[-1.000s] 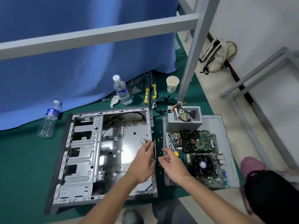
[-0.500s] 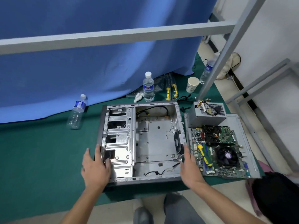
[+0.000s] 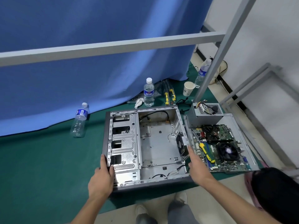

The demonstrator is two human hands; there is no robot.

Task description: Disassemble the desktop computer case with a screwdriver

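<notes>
Case (image 3: 145, 146) open-side-up on green floor mat (image 3: 40, 167). Left hand (image 3: 101, 178) grips case's near-left corner, fingers curled over rim; right hand (image 3: 196, 165) presses case's right wall, fingers straight. Screwdriver (image 3: 207, 152) on motherboard (image 3: 223, 151), right of case. Reposition evenly; mind fan (image 3: 181, 145) cable, sharp edges.

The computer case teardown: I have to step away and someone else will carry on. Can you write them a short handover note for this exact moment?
Left hand grips the near-left corner of the computer case; right hand lies flat against its right wall, beside the case fan.
The case lies open on the green mat.
Done: the motherboard and power supply are out, resting on the side panel to the right.
The yellow-handled screwdriver lies on the motherboard; neither hand holds it.
Left: the fan, loose cables and drive cage are still in the case.
</notes>
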